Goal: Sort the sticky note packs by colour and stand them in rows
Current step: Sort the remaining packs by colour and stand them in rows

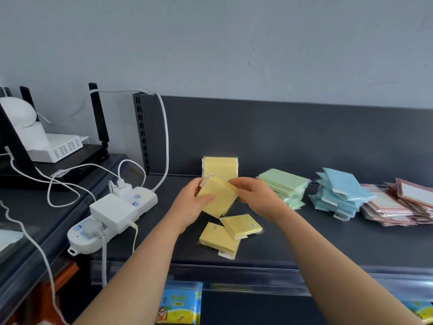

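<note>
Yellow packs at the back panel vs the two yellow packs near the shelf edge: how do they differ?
Back packs stand upright against the back panel; the front two lie flat on the shelf. Back packs are squared into one tidy row; the front two sit skewed, one overlapping the other. Shared: same yellow, clear wrappers.

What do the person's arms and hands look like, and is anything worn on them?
The left forearm and right forearm are both bare down to the bottom edge of the picture; no sleeve shows. The left hand and right hand wear no gloves. No watch, bracelet or ring is visible at the wrists or on the fingers that show.
</note>
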Available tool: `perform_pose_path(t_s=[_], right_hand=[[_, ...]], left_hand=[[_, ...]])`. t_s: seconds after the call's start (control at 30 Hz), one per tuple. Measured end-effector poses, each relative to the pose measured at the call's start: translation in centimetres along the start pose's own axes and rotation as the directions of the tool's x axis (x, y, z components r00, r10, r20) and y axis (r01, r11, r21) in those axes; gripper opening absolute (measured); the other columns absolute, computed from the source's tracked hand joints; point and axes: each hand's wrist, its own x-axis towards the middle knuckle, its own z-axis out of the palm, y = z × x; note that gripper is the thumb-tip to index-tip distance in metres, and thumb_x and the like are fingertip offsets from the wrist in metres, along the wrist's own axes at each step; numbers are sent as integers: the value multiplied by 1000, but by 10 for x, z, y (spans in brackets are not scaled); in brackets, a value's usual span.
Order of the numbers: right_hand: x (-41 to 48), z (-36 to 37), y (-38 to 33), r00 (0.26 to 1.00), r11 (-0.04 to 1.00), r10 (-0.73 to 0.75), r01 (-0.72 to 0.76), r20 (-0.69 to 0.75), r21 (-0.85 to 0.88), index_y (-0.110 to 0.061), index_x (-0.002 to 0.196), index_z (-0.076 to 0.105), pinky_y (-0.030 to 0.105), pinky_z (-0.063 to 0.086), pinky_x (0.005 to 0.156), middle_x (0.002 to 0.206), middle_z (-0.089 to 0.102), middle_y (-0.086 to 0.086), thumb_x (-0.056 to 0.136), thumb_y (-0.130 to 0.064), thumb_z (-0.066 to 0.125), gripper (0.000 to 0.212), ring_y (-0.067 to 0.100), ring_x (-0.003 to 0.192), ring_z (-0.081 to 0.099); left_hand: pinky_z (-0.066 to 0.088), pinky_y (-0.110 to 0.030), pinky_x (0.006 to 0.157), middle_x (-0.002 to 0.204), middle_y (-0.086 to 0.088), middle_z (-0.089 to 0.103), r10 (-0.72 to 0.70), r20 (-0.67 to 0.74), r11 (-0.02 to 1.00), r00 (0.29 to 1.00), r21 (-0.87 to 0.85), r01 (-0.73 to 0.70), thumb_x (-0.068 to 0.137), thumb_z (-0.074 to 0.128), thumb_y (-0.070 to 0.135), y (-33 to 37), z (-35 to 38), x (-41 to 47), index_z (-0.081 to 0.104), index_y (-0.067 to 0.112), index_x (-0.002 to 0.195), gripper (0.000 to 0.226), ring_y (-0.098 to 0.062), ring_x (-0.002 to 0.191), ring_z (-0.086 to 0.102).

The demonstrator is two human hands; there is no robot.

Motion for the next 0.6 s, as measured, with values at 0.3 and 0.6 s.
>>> perform_pose_path(t_s=[0.3,0.6], right_hand=[[-28,-26,21,920,972,134,-50,369,-229,-31,142,43,26,30,110,142,46,-15,82,-17,72,68,4,132,40],[-43,-29,24,924,881,229,-63,306,-468,-27,128,56,25,40,93,122,55,-13,73,-33,81,61,11,114,51]], left_hand=[[49,-42,96,116,9,57,-65,-183,996,981,-76,52,97,55,24,-16,-1,3,43,31,122,28,-11,105,56],[44,-34,92,118,6,55,-163,-187,980,969,-148,136,99,52,25,-25,6,0,37,29,123,29,-14,108,53]])
